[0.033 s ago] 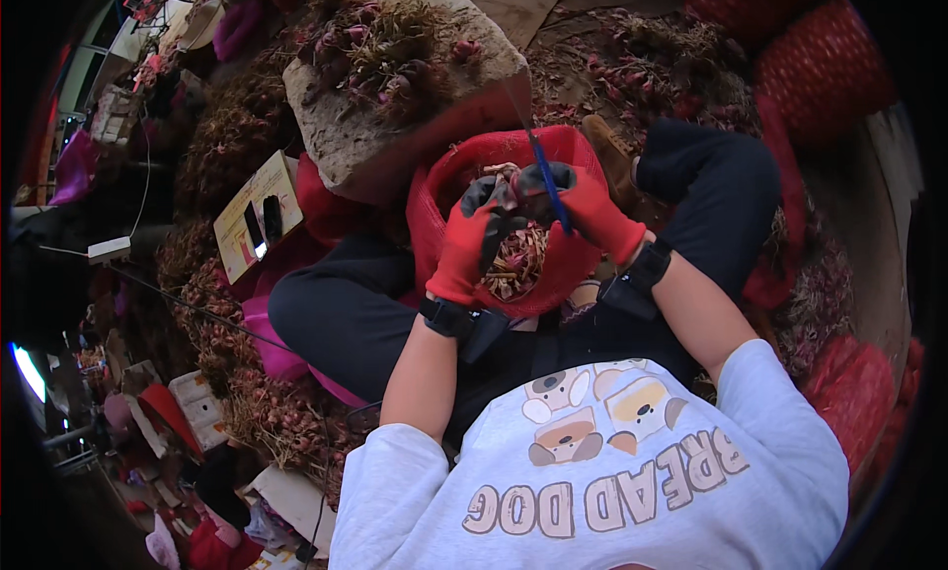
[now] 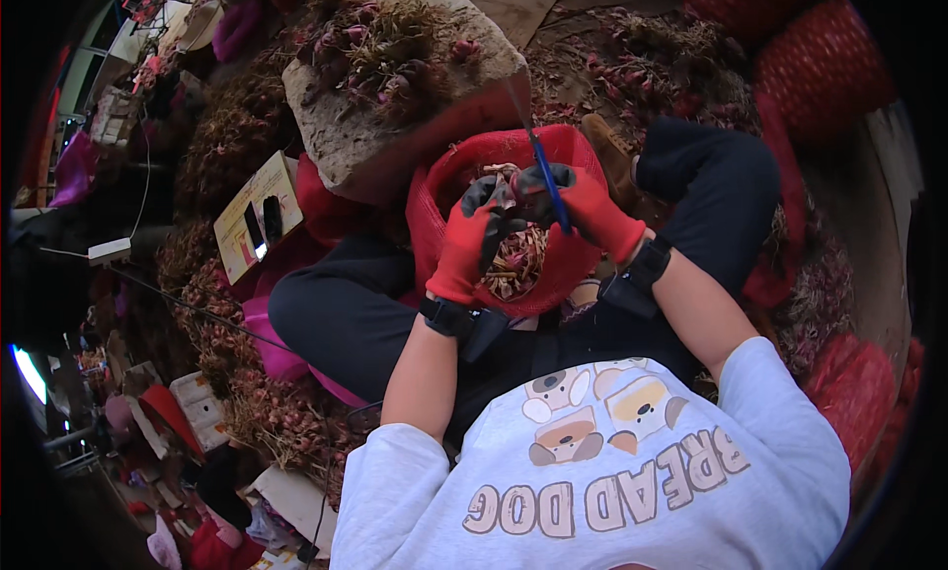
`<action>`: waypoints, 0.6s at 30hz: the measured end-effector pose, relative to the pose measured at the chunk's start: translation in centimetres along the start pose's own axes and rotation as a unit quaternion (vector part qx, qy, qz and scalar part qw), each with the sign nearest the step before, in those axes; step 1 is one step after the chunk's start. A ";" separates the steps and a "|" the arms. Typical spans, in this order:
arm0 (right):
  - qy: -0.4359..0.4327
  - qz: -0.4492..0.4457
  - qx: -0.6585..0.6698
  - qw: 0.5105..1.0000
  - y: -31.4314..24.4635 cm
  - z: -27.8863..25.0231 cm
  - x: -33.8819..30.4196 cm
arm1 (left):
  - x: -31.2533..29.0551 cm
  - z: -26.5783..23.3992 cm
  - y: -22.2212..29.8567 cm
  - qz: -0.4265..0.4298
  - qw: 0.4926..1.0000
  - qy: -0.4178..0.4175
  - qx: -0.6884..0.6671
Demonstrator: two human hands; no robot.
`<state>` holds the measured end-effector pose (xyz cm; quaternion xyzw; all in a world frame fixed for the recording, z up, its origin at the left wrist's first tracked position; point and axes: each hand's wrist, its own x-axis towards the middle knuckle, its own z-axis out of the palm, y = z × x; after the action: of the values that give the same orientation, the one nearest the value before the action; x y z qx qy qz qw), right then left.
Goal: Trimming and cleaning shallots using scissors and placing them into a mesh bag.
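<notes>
My left hand (image 2: 469,236), in a red glove with dark fingertips, pinches a small reddish bulb, seemingly a shallot (image 2: 510,189); the fingers partly cover it. Close beside it, my right hand (image 2: 596,211), gloved alike, is closed around the blue handle of a knife (image 2: 549,181). The knife's thin blade points up and away, toward the stone block. Both hands are over an open red mesh sack (image 2: 431,200) between my legs. Dry, pale stem and root trimmings (image 2: 519,259) lie inside the sack.
Beyond the sack stands a rough stone block (image 2: 336,141) topped with dried shallot bunches (image 2: 385,57). More bunches (image 2: 281,412) are heaped at left and far right. Two dark phone-like objects (image 2: 265,223) lie on a pale board (image 2: 237,236). Full red mesh sacks (image 2: 825,72) stand far right.
</notes>
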<state>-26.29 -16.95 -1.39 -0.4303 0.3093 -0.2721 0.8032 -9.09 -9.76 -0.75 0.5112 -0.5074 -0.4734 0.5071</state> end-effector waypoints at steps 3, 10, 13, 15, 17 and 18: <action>-0.023 0.045 0.081 0.995 0.0 -0.8 0.3 | 0.1 0.1 0.0 -0.126 0.981 0.011 -0.148; 0.032 -0.033 -0.056 0.997 0.2 1.0 0.3 | -0.3 -0.5 -2.0 0.139 0.933 -0.025 0.330; 0.042 -0.072 -0.104 0.991 0.3 1.0 0.4 | -0.3 -0.2 -1.2 0.121 0.975 -0.030 0.186; 0.029 -0.078 -0.084 0.993 0.3 0.6 0.5 | -0.3 -0.6 -0.6 0.160 0.959 -0.057 0.229; 0.012 -0.088 -0.033 0.995 0.7 -0.3 0.7 | -0.2 -0.6 0.0 0.177 0.941 -0.074 0.278; 0.039 -0.123 -0.118 0.985 0.6 -0.2 0.6 | -0.4 -0.4 0.5 0.163 0.944 -0.070 0.277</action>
<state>-25.92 -17.13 -2.17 -0.5455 0.3151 -0.3472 0.6947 -8.69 -9.37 -0.24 0.5075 -0.7292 -0.2590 0.3790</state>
